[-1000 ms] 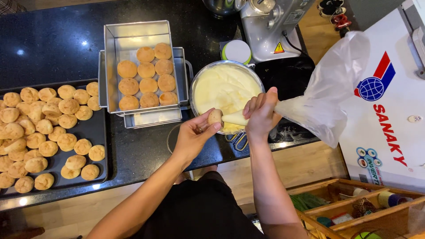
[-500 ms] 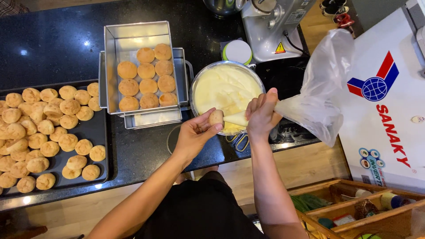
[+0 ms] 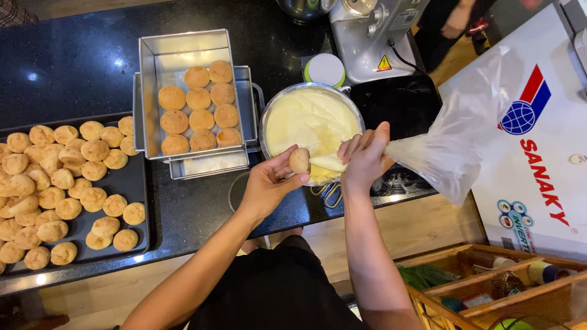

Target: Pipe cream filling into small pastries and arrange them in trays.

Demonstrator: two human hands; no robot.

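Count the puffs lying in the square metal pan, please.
9 puffs in the metal pan: roughly three rows of three, filling its near right part. None seems hidden.

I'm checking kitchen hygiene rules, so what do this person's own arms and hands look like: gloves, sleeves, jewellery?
Both hands are bare: no gloves on the left hand or the right hand. Both forearms are uncovered up to the frame's lower edge, with no sleeve showing. No watch or bracelet shows on either wrist; rings cannot be ruled out from this view. Dark clothing covers the body below.
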